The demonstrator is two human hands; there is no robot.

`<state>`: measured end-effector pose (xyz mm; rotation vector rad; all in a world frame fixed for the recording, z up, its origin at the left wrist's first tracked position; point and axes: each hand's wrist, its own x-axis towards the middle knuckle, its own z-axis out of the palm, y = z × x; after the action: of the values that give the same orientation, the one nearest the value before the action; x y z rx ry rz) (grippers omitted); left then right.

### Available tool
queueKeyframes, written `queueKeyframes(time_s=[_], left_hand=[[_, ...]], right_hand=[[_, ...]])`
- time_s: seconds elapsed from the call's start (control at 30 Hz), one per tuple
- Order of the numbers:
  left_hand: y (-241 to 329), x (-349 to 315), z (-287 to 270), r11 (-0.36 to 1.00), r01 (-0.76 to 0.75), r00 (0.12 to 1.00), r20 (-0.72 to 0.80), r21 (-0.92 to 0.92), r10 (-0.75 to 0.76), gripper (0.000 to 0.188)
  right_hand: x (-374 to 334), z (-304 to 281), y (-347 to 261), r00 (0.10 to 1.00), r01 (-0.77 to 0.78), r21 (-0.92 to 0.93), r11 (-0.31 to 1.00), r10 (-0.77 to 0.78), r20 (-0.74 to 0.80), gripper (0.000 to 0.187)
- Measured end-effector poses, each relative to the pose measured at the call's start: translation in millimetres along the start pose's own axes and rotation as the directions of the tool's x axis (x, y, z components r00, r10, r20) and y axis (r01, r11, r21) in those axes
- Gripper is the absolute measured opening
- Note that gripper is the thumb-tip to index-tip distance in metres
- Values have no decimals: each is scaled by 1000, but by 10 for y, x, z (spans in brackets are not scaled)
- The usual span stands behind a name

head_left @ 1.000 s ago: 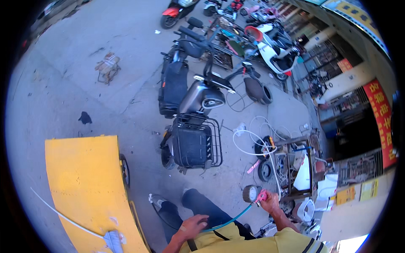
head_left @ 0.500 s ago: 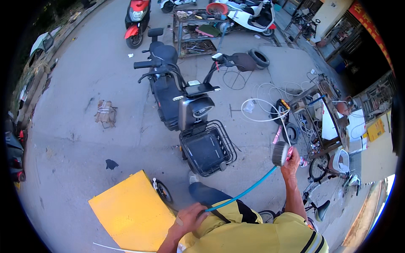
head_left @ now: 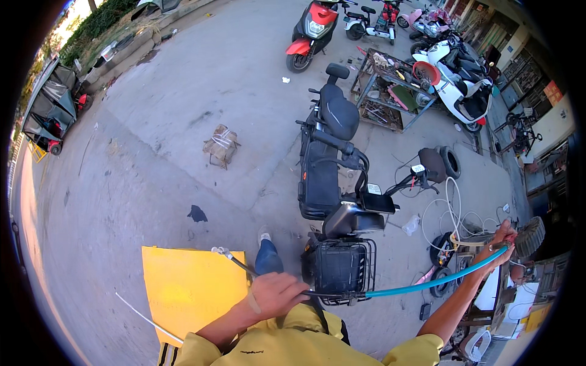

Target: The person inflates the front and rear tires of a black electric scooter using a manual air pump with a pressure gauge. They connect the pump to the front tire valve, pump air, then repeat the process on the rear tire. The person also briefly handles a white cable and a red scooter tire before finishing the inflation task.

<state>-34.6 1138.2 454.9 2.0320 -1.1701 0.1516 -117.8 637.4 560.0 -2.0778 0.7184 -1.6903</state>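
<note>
Hose (head_left: 436, 285): stretches from your left fingers (head_left: 294, 287) to your right fingers (head_left: 504, 232).
Gauge (head_left: 530, 238): just beyond your right fingers.
Scooter (head_left: 320, 183): ahead of you, its basket (head_left: 368, 268) at the near end.
Box (head_left: 189, 293): to your left, beside your forearm.
Bundle (head_left: 221, 146): on the ground, left of the scooter.
Rack (head_left: 387, 91): behind the scooter, toward your right.
Motorbike (head_left: 312, 30): farther off, left of the rack.

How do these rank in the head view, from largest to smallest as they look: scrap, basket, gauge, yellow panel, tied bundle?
1. Yellow panel
2. Basket
3. Gauge and tied bundle: too alike to rank; the gauge looks nearer the camera
4. Scrap
</note>
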Motion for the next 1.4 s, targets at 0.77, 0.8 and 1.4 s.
queueKeyframes(time_s=[0.77, 0.8, 1.4], left_hand=[[-3598, 2058, -1537, 986, 152, 951, -281, 72, -126, 32], [-3675, 2168, -1525, 987, 141, 955, -274, 71, -117, 32], [-5482, 4269, -701, 957, 32, 999, 0, -288, -34, 30]], right_hand=[[-198, 5022, -400, 528, -284, -218, 934, 342, 777, 17], [-271, 5164, -217, 495, -277, -208, 938, 325, 806, 17], [-773, 6308, 2014, 415, -113, -588, 801, 576, 704, 17]])
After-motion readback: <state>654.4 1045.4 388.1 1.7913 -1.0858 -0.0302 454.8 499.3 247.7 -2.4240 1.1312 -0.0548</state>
